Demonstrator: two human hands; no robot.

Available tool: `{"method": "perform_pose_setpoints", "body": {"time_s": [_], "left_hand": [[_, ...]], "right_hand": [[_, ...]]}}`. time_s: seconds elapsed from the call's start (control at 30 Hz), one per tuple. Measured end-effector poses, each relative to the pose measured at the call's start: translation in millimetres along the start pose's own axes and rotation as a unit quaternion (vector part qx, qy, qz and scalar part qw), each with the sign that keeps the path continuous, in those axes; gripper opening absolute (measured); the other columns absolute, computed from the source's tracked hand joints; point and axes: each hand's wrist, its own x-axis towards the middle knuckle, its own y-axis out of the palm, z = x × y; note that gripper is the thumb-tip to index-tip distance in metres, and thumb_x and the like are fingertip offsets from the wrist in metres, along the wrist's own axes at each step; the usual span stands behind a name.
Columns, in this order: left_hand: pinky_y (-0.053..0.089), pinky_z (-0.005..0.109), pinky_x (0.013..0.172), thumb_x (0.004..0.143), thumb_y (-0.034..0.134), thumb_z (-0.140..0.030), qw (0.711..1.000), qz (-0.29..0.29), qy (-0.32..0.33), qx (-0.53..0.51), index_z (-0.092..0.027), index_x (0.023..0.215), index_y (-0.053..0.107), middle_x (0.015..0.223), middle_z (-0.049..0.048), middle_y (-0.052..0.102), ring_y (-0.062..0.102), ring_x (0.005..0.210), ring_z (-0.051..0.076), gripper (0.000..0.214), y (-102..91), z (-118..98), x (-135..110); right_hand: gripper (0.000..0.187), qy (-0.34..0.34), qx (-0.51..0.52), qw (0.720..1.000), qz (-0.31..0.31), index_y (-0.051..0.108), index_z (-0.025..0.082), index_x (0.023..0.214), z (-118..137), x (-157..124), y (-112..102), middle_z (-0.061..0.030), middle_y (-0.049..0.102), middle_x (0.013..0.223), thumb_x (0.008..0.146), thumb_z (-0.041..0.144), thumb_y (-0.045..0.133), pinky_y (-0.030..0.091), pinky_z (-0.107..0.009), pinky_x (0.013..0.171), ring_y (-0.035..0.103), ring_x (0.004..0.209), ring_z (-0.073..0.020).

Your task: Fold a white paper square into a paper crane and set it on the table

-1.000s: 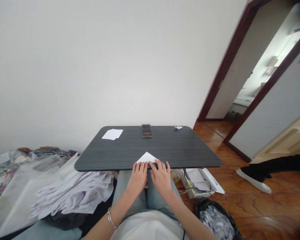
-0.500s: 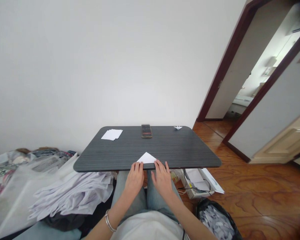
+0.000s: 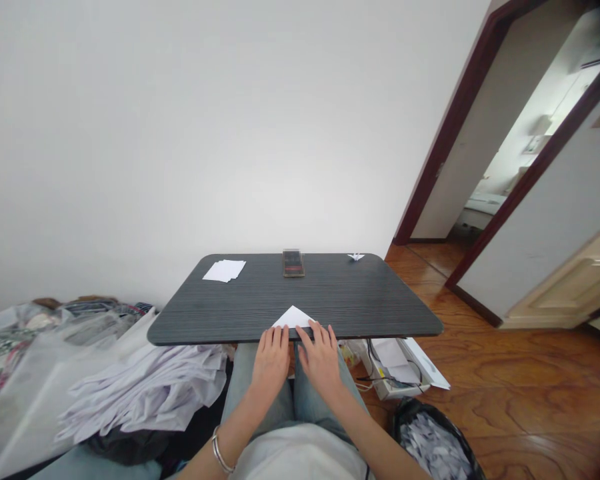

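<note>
A white sheet folded into a triangle point(image 3: 293, 316) lies at the near edge of the dark grey table point(image 3: 360, 300). My left hand point(image 3: 271, 361) lies flat with fingers stretched out, its fingertips on the triangle's near left edge. Beside it, my right hand point(image 3: 321, 358) is also flat and open, fingertips pressing the triangle's near right edge. Neither hand grips anything. A bracelet circles my left wrist.
A stack of white sheets point(image 3: 225, 269) lies at the far left of the table, a phone point(image 3: 293, 263) at the far middle, a small folded paper figure point(image 3: 356, 256) at the far right. White cloth point(image 3: 145, 387) piles up on the left. A box point(image 3: 395, 363) and a bin of paper scraps point(image 3: 435, 443) stand on the floor at right.
Both hands have stayed on the triangle's near edge, sliding only slightly. A person's leg and shoe on the floor at the far right have gone from view.
</note>
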Motion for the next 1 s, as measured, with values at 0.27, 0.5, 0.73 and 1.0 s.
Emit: {"method": "perform_pose_setpoints", "body": {"time_s": [0.27,0.5,0.73,1.0], "left_hand": [[0.036,0.042,0.093,0.083,0.047,-0.016,1.000,0.016,-0.023,-0.005,-0.014,0.126,0.046,0.119,0.0131,0.053,0.046,0.110,0.027,0.043,-5.4,-8.3,1.0],[0.036,0.044,0.093,0.083,0.047,-0.016,0.999,0.028,-0.020,0.003,-0.014,0.124,0.048,0.122,0.0141,0.052,0.046,0.112,0.028,0.041,-6.7,-9.3,0.7],[0.036,0.044,0.093,0.082,0.046,-0.013,0.999,0.032,-0.013,0.019,-0.013,0.127,0.045,0.121,0.0148,0.052,0.046,0.112,0.028,0.046,-7.2,-4.8,-0.5],[0.037,0.042,0.090,0.082,0.044,-0.011,0.999,0.030,-0.023,0.029,-0.011,0.127,0.045,0.116,0.0159,0.053,0.048,0.107,0.027,0.045,-12.0,6.4,-5.4]], "right_hand": [[0.043,0.005,-0.016,1.000,0.002,0.051,0.033,0.123,2.1,0.8,-0.4,-0.0093,0.051,0.125,0.083,0.020,0.053,0.023,-0.051,0.100,0.043,0.115,-0.0276],[0.039,0.005,-0.017,1.000,0.009,0.053,0.031,0.120,2.1,3.5,-4.3,-0.0101,0.054,0.122,0.083,0.022,0.054,0.023,-0.051,0.100,0.046,0.111,-0.0271],[0.034,0.009,0.004,1.000,0.005,0.054,0.024,0.118,-4.0,1.2,-6.6,-0.0101,0.054,0.125,0.085,0.019,0.048,0.021,-0.049,0.104,0.050,0.112,-0.0233],[0.038,-0.008,0.012,1.000,-0.018,0.050,0.014,0.123,-11.8,-5.2,2.8,-0.0123,0.055,0.125,0.086,0.018,0.042,0.019,-0.046,0.107,0.049,0.115,-0.0217]]}}
